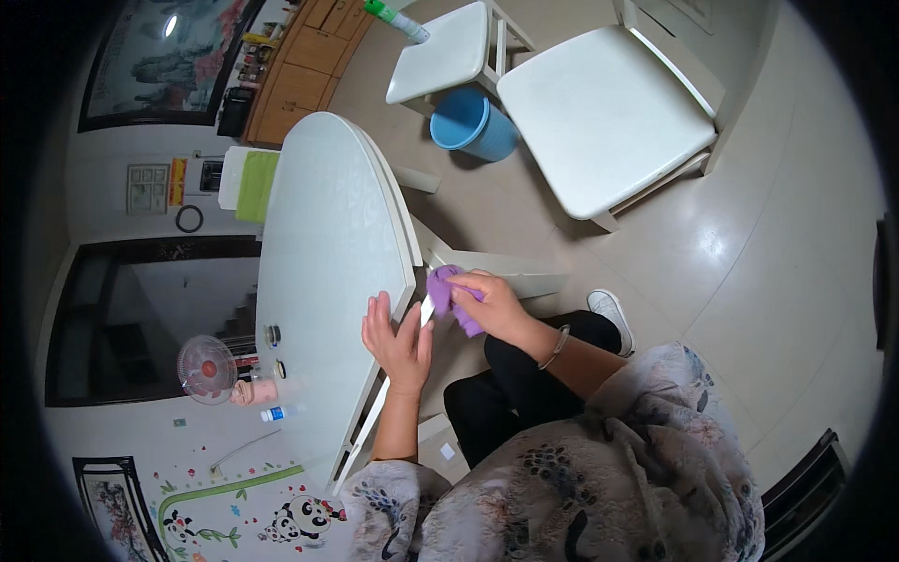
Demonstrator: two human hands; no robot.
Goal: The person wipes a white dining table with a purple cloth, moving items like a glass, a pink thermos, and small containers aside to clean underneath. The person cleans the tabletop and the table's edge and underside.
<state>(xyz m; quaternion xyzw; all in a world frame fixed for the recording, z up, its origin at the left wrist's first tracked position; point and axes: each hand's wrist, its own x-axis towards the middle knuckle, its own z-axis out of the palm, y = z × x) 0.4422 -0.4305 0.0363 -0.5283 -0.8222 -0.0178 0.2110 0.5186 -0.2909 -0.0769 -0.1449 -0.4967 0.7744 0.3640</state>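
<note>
The blue bin (485, 131) is placed on the floor at 12 o'clock from the right hand (496, 307); it is round, open-mouthed and smooth-walled (the bottom cannot be made out). At 11 o'clock from the bin, a green-topped canister (398, 22) is rested on a white seat (445, 51); its contents are hidden. A blue-and-white bottle (278, 413) is positioned at 8 o'clock from the left hand (395, 348).

The table (328, 215) is topped with a pale, glossy surface, curved at the far end. The soft, creased purple cloth (440, 285) is gripped in the curled right fingers, between 1 and 2 o'clock from the left hand. The left fingers are extended and slightly parted beside the table edge (whether the white strip (427, 310) is pinched cannot be told).
</note>
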